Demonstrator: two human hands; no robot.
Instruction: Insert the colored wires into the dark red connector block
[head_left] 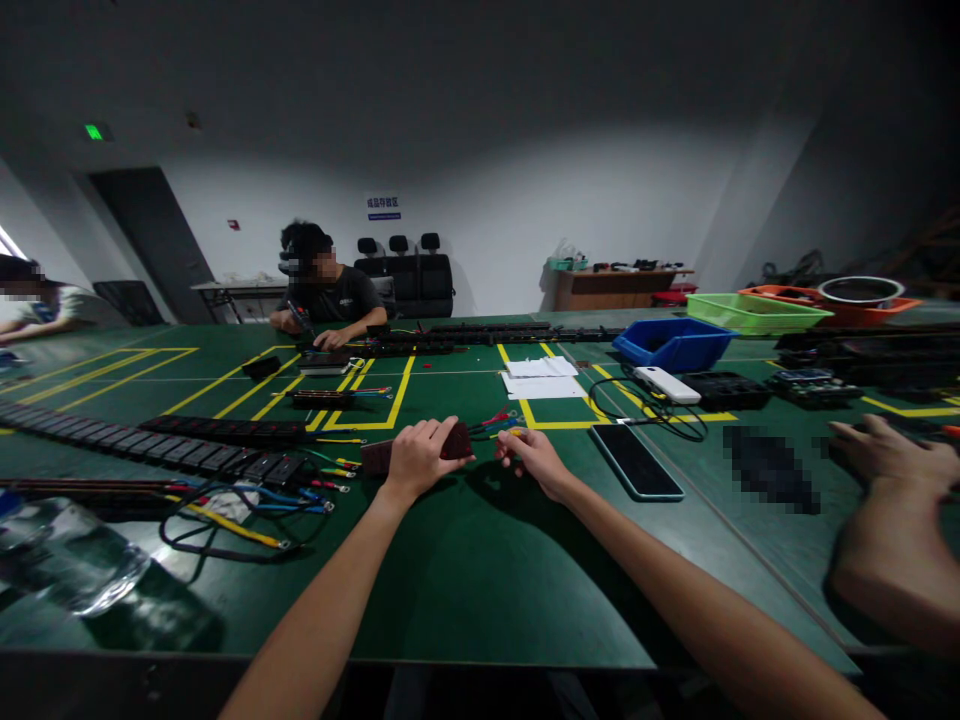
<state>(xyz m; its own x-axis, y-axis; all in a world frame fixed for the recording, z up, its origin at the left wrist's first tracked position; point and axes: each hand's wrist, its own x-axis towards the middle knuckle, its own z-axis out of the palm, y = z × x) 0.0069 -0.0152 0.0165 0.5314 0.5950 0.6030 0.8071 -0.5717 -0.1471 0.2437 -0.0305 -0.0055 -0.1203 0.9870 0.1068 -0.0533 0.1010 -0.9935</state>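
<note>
My left hand (420, 455) is wrapped over a dark reddish, bar-shaped block (376, 458) just above the green table. Its near side is partly covered by my fingers. Coloured wires (496, 420) with metal ring terminals stick out to the right of the block. My right hand (529, 460) is closed in a pinch at the end of a thin yellow wire (487, 435), its fingertips hiding most of that end. A gap separates my two hands. To the right of my right hand lies a phone (636, 462) with a dark screen.
Long black segmented strips (172, 440) and cables (247, 500) lie at left, behind a water bottle (75, 555). White papers (541, 378), a blue bin (673, 345) and a white power bank (666, 384) are farther off. Another person's arm (896, 500) reaches in at right; a co-worker (337, 300) sits opposite.
</note>
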